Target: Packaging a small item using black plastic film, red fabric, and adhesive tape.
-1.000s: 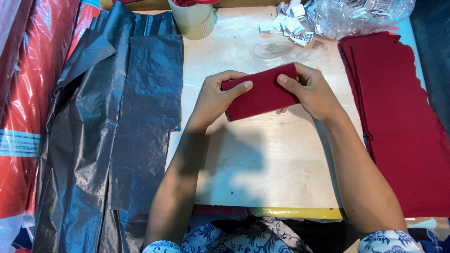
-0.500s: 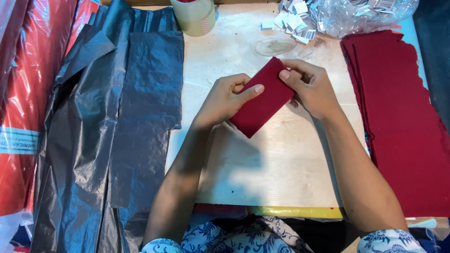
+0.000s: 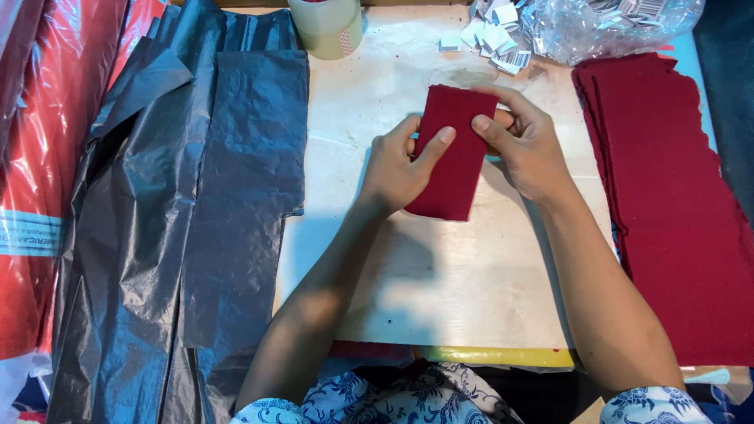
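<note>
A folded dark red cloth (image 3: 453,157) stands almost upright lengthwise over the pale wooden board (image 3: 440,275). My left hand (image 3: 398,167) grips its left edge, thumb lying across the front. My right hand (image 3: 528,145) pinches its upper right edge, thumb on the front and fingers behind. Both hands hold the piece a little above the board's far half.
A stack of dark red cloth sheets (image 3: 675,196) lies to the right. Dark grey plastic bags (image 3: 196,204) spread on the left, beside red plastic packs (image 3: 47,157). A tape roll (image 3: 326,27), small barcode labels (image 3: 491,39) and a clear bag (image 3: 605,23) sit at the far edge.
The folded cloth has turned in my hands from lying crosswise, through a diagonal, to nearly lengthwise. Both hands shifted slightly farther up the board with it.
</note>
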